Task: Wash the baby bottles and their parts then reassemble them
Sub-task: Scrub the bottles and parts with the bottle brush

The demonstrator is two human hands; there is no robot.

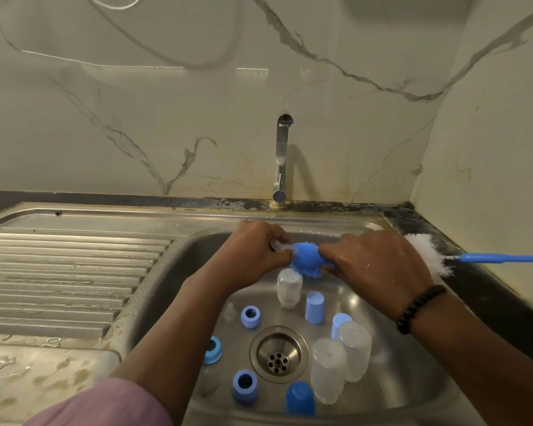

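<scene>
Over the steel sink, my left hand grips a small clear part that pokes out past its fingers. My right hand pinches a blue sponge pressed against that part. Below in the basin stand three clear bottles upside down. Blue collar rings, blue caps and a clear teat lie around the drain.
A chrome tap rises behind the basin, with no water running. A bottle brush with white bristles and a blue handle lies on the dark counter at the right. The wet ribbed draining board spreads to the left.
</scene>
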